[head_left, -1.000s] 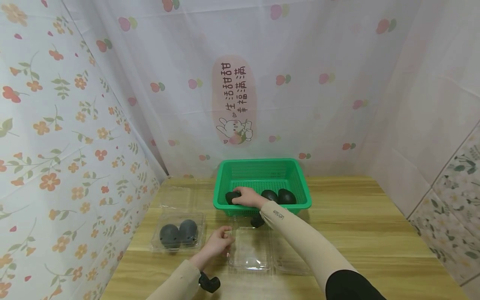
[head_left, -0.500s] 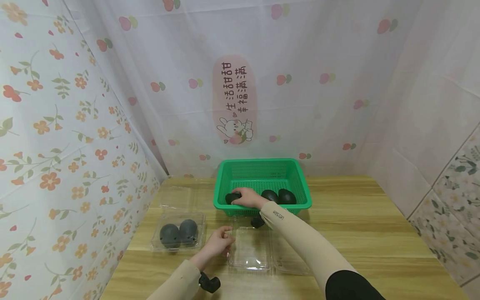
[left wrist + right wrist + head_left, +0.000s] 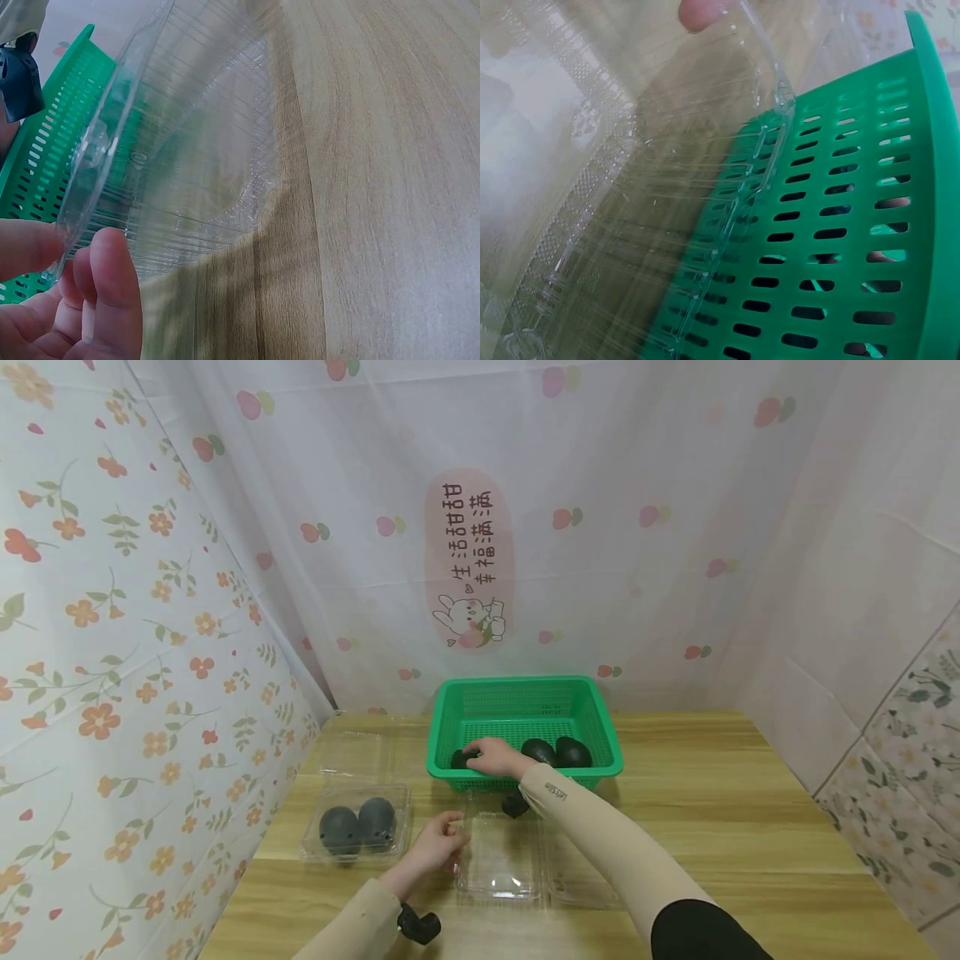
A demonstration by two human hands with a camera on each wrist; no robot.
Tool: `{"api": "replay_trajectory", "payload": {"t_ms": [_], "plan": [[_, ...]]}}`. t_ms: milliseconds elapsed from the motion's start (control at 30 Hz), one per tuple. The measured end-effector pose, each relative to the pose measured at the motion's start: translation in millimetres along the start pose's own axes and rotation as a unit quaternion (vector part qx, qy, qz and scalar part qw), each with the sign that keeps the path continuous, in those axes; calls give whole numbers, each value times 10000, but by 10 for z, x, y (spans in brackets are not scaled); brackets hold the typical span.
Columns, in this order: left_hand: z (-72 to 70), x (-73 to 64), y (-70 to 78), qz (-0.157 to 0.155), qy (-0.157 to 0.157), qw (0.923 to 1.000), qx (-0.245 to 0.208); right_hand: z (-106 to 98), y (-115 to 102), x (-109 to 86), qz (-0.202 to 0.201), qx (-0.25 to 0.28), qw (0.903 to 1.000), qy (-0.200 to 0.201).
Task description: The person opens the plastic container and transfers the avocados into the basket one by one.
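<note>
My right hand [image 3: 495, 757] reaches into the green basket [image 3: 611, 770] and grips a dark avocado [image 3: 459, 760] at its near left corner; the fingers partly cover the fruit. Two more avocados [image 3: 573, 752] lie to the right of that hand. With thumb and fingers, my left hand [image 3: 433, 847] pinches the left rim of an open clear plastic clamshell box [image 3: 498, 860] in front of the basket. The left wrist view shows this pinch on the box's rim [image 3: 97, 161] up close. Only the basket's slotted wall [image 3: 810, 217] hides the right hand in the right wrist view.
Left of my left hand stands another clear clamshell box [image 3: 401, 827] with two dark avocados [image 3: 358, 828] inside, its lid [image 3: 352, 756] folded back. The wooden table [image 3: 712, 827] extends to the right. A patterned curtain [image 3: 637, 568] hangs behind.
My right hand has shifted very slightly over the avocado, covering more of it. The left hand and the box stay in place.
</note>
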State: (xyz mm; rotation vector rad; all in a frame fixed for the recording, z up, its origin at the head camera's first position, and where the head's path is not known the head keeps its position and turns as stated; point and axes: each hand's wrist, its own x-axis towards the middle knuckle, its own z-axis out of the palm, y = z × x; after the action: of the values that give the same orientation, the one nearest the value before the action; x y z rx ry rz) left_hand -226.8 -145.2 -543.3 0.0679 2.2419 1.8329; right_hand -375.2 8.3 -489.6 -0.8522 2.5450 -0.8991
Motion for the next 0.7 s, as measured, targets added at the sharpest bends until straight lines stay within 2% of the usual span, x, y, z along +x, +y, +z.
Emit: {"api": "replay_trajectory", "payload": {"t_ms": [267,700], "plan": [[8,19,-14,-26,35,10000,88,-9,-19,-5,7,-163,9999,29],[9,-6,1,-40,53,9999,-100,-54,21,-26,-66,-370,9992,98]]}}
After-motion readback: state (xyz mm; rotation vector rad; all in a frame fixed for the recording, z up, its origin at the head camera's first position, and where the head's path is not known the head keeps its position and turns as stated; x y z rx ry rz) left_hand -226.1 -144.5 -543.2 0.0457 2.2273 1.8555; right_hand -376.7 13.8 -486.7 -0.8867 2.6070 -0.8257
